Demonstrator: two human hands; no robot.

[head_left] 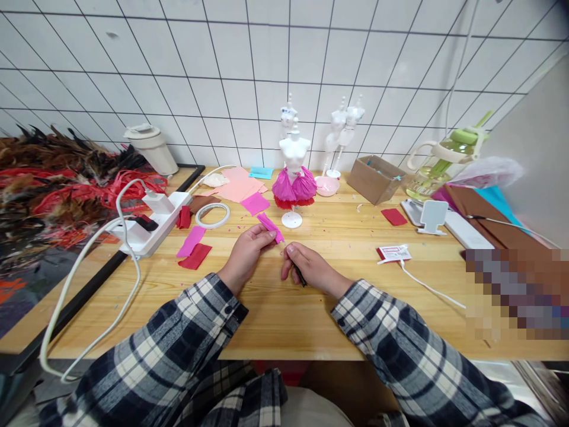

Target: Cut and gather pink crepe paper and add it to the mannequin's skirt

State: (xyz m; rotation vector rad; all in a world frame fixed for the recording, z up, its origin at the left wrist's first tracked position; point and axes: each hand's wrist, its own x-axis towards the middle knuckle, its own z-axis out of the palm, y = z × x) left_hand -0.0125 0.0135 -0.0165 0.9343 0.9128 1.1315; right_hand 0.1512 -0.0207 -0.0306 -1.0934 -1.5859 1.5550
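My left hand (249,251) pinches a folded strip of magenta crepe paper (270,226) just above the wooden table (311,308). My right hand (309,268) is closed around a thin dark tool (299,275), its tip close to the strip's lower end. Behind them stands a small white mannequin (294,155) on a round base, wearing a skirt of magenta and red crepe paper (294,188). Loose magenta and red paper pieces (192,249) lie to the left of my left hand.
A white power strip (151,228) with cables sits at left beside a tape ring (213,215). Feathers (57,178) pile up at far left. Pink paper sheets (237,185), two more mannequins (344,127), a cardboard box (376,178), a green bottle (444,160) and a phone stand (433,216) lie behind.
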